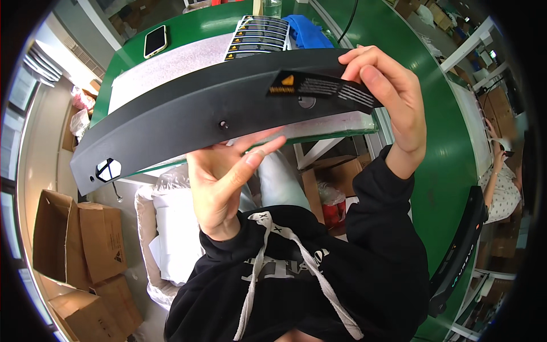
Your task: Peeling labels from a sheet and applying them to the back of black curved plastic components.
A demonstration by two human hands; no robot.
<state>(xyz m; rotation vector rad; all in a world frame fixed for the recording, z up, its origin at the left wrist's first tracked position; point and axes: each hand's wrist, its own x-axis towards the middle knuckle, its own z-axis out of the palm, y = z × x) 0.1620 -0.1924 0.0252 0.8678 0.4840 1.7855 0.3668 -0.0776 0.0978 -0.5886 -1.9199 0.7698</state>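
Observation:
A long, curved black plastic panel [171, 108] is held up in front of me, tilted, with its left end lower. It has a cut-out at that end and a small hole near the middle. My left hand [219, 176] bears it from below, palm up, thumb and a finger stretched out; its other fingers are partly hidden. At the panel's right end my right hand [393, 85] pinches a black label [313, 89] with an orange triangle and pale print. The label lies across the panel's face, its left end seemingly raised; how much is stuck, I cannot tell.
On the green table [439, 154] are a label sheet [259, 35], a blue cloth [310, 32], a phone [155, 41] and another black panel [458, 251]. Cardboard boxes [102, 239] and a lined bin [149, 228] stand lower left. Another person [501, 191] is at the right.

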